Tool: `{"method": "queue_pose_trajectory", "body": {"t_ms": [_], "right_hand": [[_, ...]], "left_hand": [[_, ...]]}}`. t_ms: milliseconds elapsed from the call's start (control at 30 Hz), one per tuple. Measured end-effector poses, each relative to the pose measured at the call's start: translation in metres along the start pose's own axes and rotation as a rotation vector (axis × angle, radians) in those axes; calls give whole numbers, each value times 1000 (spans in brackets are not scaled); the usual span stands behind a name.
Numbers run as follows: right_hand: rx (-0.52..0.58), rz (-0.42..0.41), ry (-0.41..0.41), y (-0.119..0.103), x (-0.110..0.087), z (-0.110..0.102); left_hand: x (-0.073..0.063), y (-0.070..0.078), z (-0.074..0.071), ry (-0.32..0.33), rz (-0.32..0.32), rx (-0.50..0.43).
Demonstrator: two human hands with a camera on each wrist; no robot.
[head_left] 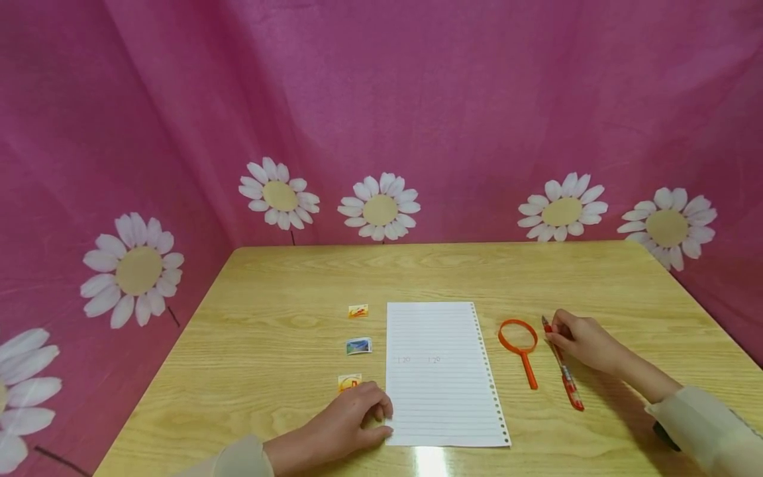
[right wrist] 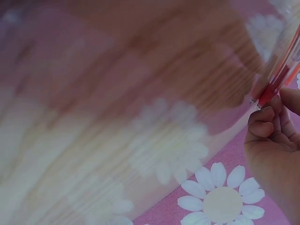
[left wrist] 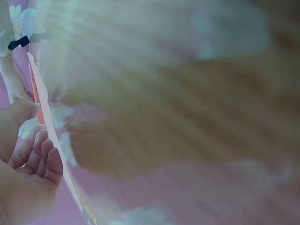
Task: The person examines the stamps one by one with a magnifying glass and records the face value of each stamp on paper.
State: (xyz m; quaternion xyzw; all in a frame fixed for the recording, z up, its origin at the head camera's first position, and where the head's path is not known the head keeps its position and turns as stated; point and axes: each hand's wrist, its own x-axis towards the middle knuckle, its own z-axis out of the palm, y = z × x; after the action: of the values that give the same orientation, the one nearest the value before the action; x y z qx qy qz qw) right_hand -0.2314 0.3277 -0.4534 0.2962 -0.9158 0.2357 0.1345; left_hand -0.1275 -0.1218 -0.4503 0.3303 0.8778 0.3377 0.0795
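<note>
In the head view my right hand [head_left: 587,341] pinches a red pen [head_left: 571,389] near its tip, between thumb and fingers. The pen slants over the table, tip pointing away from me; the right wrist view shows the red pen [right wrist: 271,93] at the fingertips too. My left hand [head_left: 348,423] rests at the lower left edge of a lined sheet of paper [head_left: 438,404], fingers loosely bent and holding nothing. Faint handwritten figures sit mid-sheet. Just beyond the left hand lies a yellow stamp [head_left: 349,381], partly covered by it.
A red magnifying glass [head_left: 527,368] lies between the paper and the pen. Left of the sheet, a blue-green stamp [head_left: 359,346] and another yellow stamp [head_left: 358,311] form a column with the covered one. Behind the wooden table [head_left: 268,285] hangs a pink flowered cloth [head_left: 453,119].
</note>
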Motion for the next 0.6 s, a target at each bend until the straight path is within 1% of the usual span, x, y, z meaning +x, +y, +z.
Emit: {"method": "queue_pose_trajectory", "body": {"t_ms": [100, 200, 367, 433, 533, 600], "right_hand": [[4, 13, 5, -3, -1, 0], [14, 31, 4, -6, -2, 0], [103, 87, -15, -16, -4, 0], [131, 100, -16, -22, -6, 1], [129, 121, -17, -32, -7, 5], [126, 134, -32, -39, -8, 7]], "left_hand": [[2, -2, -3, 45, -22, -41], [6, -7, -8, 99, -30, -50], [13, -17, -18, 180, -41, -16], [16, -20, -22, 212, -59, 2], [21, -25, -31, 269, -100, 15], [26, -30, -38, 312, -129, 30]]}}
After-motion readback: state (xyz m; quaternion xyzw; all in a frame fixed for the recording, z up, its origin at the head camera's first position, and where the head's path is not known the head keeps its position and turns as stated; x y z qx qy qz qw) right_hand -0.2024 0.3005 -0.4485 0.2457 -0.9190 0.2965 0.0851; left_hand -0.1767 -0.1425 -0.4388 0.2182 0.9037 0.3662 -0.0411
